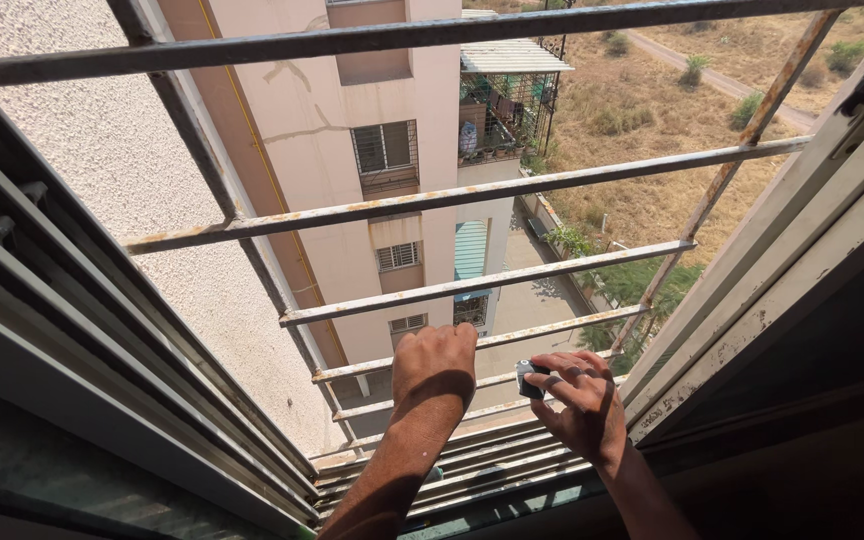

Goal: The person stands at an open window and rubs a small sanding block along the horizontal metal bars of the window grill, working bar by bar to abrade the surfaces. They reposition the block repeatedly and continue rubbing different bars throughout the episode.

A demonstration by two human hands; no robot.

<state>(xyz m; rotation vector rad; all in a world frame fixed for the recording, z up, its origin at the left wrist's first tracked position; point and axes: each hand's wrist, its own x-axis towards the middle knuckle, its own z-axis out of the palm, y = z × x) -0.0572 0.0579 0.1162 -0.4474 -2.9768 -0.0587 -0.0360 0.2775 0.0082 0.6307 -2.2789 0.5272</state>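
Both arms reach out through an open window towards a rusty metal grille (472, 285) of horizontal bars. My left hand (435, 362) curls over one of the lower bars (512, 338), fingers wrapped on it. Just to its right, my right hand (580, 398) pinches a small dark object (529, 379) between thumb and fingers, close to the lower bars. What the object is cannot be told from here.
Sliding window tracks (102, 330) run along the left, and a worn white window frame (772, 280) slants on the right. Beyond the grille stands a pink apartment block (352, 120), with dry ground and a road (712, 75) far below.
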